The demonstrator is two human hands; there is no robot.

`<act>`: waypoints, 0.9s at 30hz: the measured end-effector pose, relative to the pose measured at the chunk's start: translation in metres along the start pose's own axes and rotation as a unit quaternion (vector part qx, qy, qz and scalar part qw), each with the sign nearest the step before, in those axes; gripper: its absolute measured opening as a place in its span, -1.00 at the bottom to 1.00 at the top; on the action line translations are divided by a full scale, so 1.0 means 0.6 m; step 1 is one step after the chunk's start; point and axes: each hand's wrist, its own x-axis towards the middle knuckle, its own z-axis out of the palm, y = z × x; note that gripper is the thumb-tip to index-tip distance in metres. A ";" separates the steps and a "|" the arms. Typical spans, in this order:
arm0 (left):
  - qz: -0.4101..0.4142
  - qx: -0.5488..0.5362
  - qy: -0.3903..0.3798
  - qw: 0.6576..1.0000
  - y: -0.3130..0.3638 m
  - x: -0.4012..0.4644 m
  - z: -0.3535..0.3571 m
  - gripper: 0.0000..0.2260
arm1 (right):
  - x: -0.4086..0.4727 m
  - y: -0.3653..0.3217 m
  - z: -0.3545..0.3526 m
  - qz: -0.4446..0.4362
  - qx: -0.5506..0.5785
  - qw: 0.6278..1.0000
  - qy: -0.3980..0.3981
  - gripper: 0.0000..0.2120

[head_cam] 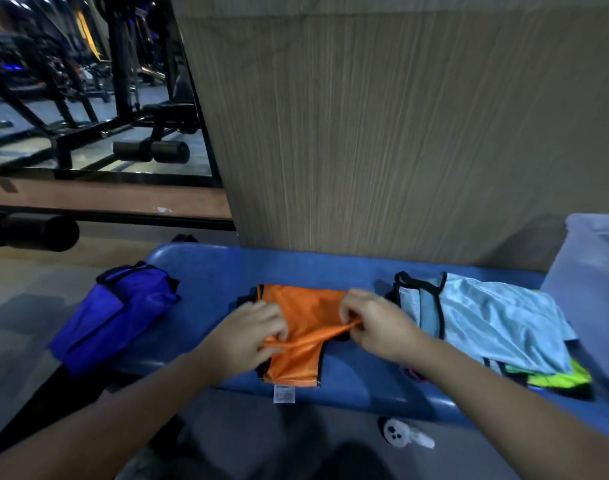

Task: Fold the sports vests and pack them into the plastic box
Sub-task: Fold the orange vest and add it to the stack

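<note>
We see a shiny orange mesh sports vest lying mid-way along the padded blue worktop. Our left hand and right hand each pinch a raised fold of it. A translucent plastic box stands at far right.

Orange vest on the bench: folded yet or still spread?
Partly folded. Both hands, left hand and right hand, pinch a raised fold across the orange vest.

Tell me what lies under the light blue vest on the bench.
Under the light blue vest, a neon yellow-green vest pokes out at its near edge. How much more lies beneath is covered.
</note>
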 end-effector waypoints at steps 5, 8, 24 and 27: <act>-0.101 -0.177 -0.072 0.976 0.023 -0.025 0.002 -0.78 | -0.030 -0.009 0.018 0.005 -0.082 0.980 -0.180 -0.75; -0.207 -0.258 0.098 0.939 0.020 -0.001 -0.011 -0.95 | -0.016 -0.020 0.010 0.053 -0.036 0.995 -0.082 -0.76; -0.388 -0.376 0.008 0.842 -0.047 0.041 0.031 -0.58 | 0.094 0.018 0.039 0.251 -0.028 0.962 -0.105 -0.50; -0.384 -0.423 0.057 0.819 -0.032 0.039 0.009 -0.59 | 0.081 0.004 0.027 0.263 0.173 0.949 -0.027 -0.72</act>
